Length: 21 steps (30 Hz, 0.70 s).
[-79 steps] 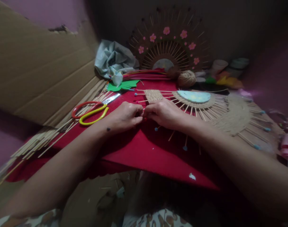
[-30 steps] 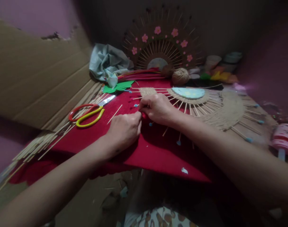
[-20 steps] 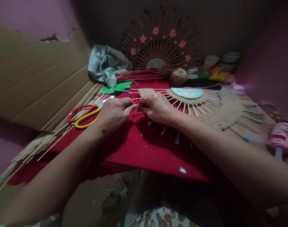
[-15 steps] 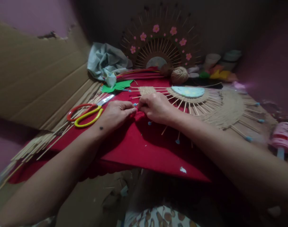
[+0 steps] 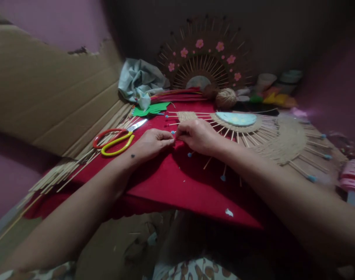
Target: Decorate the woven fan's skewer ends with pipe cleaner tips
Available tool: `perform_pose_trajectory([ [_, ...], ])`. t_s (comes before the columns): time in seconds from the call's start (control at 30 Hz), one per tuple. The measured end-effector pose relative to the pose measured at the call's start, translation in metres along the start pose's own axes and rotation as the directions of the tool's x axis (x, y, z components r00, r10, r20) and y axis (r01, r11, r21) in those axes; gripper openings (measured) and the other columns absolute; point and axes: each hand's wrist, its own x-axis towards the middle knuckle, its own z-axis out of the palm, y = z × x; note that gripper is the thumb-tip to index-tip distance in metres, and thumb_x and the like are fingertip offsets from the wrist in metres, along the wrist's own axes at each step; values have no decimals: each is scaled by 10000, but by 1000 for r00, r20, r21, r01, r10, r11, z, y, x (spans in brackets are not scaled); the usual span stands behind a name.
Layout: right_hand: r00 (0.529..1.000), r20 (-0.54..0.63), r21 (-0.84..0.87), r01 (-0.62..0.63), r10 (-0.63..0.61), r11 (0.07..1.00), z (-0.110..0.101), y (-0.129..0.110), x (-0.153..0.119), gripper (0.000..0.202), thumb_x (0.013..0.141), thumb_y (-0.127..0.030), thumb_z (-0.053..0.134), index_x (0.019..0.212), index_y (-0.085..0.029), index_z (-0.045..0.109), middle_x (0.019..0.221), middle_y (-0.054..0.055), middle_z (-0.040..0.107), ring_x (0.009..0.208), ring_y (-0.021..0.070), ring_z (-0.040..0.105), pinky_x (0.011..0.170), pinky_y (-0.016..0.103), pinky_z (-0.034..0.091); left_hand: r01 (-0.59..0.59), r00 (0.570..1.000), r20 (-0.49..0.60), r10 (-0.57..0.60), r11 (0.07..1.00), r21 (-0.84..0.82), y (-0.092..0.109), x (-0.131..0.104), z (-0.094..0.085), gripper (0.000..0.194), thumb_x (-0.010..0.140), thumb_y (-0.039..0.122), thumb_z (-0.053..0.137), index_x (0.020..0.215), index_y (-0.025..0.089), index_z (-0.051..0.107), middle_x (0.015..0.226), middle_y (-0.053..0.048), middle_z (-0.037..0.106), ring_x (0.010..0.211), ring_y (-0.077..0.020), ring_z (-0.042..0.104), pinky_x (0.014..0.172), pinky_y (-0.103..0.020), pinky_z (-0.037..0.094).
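Brown-blotched white clothing (image 5: pixel 199 270) shows below red cloth (image 5: pixel 177 190), at lap and left arm (image 5: pixel 84 210); small dark mark (image 5: pixel 132 156) on left wrist (image 5: pixel 127 161).

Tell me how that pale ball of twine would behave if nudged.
The pale ball of twine would probably roll, being rounded, though the darker ball beside it may stop it going left. It looks wound from thin strands, so it is likely light for its size and slightly squashy.

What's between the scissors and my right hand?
In the head view, your left hand lies between the scissors and your right hand, over the red cloth.
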Motion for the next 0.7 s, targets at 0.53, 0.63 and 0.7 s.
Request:
perform_pose_trajectory([
  [0.53,996,86,-193,23,-6,981,2,-10,1,152,837,-185,571,842,-188,723,878,35,697,830,158,576,659,269,330,-167,977,150,151,981,98,-5,-6,-9,241,780,331,510,691,160,654,589,13,526,620,-118,457,607,-238,386],
  [0.63,998,64,-165,3,7,986,4,-11,-1,154,844,-190,557,814,-185,708,889,34,691,813,150,569,661,267,332,-173,971,196,134,966,195,-7,-10,-21,260,790,346,512,647,158,622,609,13,533,599,-101,443,580,-216,366],
  [0.7,999,39,-141,-3,9,990,5,-10,-2,154,849,-198,554,803,-186,700,873,30,686,805,147,564,653,266,326,-136,973,217,82,959,247,-11,-13,-35,279,788,382,521,650,159,617,610,16,533,581,-92,439,566,-206,356],
])
